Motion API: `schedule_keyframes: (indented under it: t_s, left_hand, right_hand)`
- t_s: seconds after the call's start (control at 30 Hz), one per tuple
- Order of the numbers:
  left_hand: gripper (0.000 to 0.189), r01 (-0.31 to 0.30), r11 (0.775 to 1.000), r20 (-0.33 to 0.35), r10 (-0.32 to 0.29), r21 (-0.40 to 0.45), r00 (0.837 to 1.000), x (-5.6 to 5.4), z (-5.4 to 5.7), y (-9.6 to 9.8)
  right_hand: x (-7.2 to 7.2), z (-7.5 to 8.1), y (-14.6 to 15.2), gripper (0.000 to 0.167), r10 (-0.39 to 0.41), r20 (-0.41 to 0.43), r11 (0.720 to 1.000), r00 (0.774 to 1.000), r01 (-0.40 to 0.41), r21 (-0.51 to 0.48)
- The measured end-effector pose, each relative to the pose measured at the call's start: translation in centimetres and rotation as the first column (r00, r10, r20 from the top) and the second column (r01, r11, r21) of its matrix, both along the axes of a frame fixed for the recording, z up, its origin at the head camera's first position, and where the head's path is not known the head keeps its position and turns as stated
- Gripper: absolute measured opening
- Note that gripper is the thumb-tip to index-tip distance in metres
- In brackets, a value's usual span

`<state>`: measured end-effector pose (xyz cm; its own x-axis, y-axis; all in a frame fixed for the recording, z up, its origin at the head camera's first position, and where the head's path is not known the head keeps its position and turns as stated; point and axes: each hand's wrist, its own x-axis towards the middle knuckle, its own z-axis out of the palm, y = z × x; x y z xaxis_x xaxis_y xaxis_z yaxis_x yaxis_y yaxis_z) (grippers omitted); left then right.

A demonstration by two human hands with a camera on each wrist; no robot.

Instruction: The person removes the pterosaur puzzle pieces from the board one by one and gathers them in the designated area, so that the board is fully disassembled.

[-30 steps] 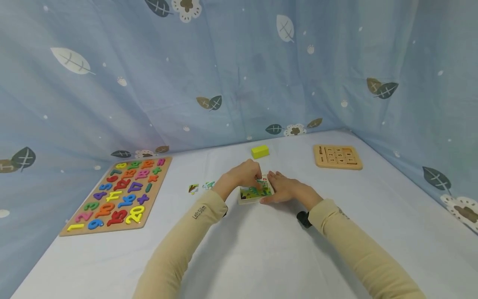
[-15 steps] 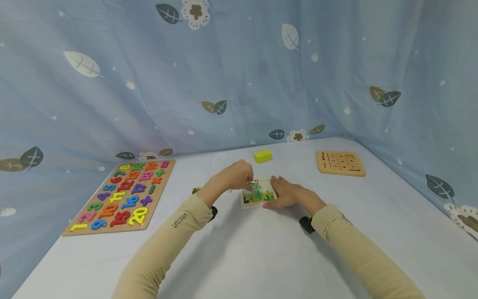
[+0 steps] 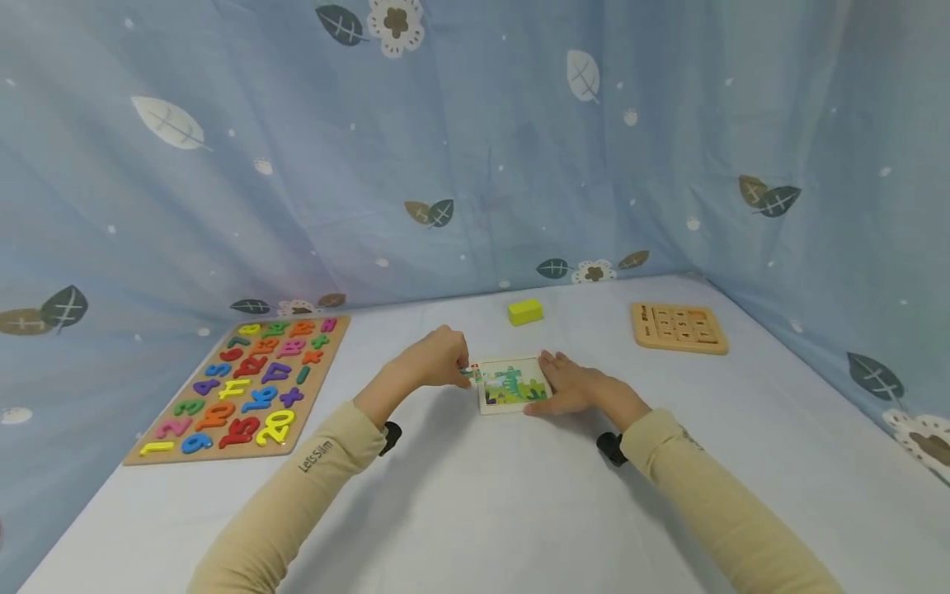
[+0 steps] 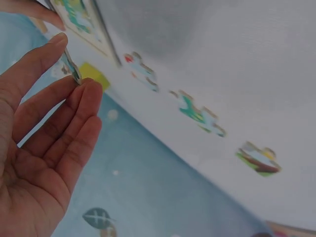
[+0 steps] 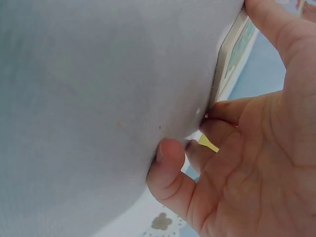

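Note:
My left hand (image 3: 426, 360) pinches a small jigsaw puzzle piece (image 4: 72, 68) between thumb and fingertips, just off the left edge of a shallow puzzle tray (image 3: 488, 406). A green dinosaur picture shows inside the tray. At the tray's right side, my right hand (image 3: 575, 385) holds it, thumb at the near edge and fingers towards the far corner. Three loose pieces lie on the table in the left wrist view: one with red (image 4: 143, 72), a green and pale blue one (image 4: 198, 114), and a brown and green one (image 4: 258, 159). The left arm hides them in the head view.
A number board (image 3: 210, 363) with coloured digits lies at the left. Behind the tray sits a yellow block (image 3: 525, 312). A wooden number-tile board (image 3: 679, 327) is at the back right. Blue patterned cloth (image 3: 475, 148) walls the rear of the white table (image 3: 490, 511).
The left hand has moved left from over the tray to beside its left edge, with the puzzle piece between its fingers. My right hand stays at the tray's right side.

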<state>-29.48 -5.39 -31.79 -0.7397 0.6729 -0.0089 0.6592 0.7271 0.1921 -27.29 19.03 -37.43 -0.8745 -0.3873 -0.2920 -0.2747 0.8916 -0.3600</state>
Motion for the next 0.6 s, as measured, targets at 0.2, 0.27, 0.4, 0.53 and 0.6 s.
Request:
schedule_keyframes:
  t_s: [0.2,0.27,0.4,0.53,0.6]
  left_hand:
    - [0.025,0.013,1.000,0.024,-0.013,-0.002,1.000,0.0,-0.7,-1.0]
    - [0.026,0.022,1.000,0.024,-0.022,-0.006,0.999,0.0,-0.8,-1.2]
    - [0.015,-0.007,1.000,0.024,0.008,-0.029,1.000,0.1,-0.7,-1.5]
    - [0.016,-0.041,0.998,0.015,0.041,-0.047,0.999,0.2,-0.3,-1.9]
    - [0.016,-0.047,0.998,0.015,0.048,-0.044,0.999,0.2,-0.2,-2.1]
  right_hand:
    - [0.3,-0.4,0.0,0.102,0.002,0.002,1.000,1.000,-0.002,0.002]
    - [0.4,-0.5,0.0,0.102,0.000,0.005,1.000,1.000,0.000,-0.003]
    - [0.5,-0.3,0.1,0.102,0.000,0.004,1.000,1.000,0.000,-0.022]
    - [0.3,-0.1,0.0,0.103,0.005,-0.011,1.000,1.000,-0.006,-0.026]
    - [0.2,0.0,-0.1,0.103,0.009,-0.018,1.000,1.000,-0.010,-0.028]
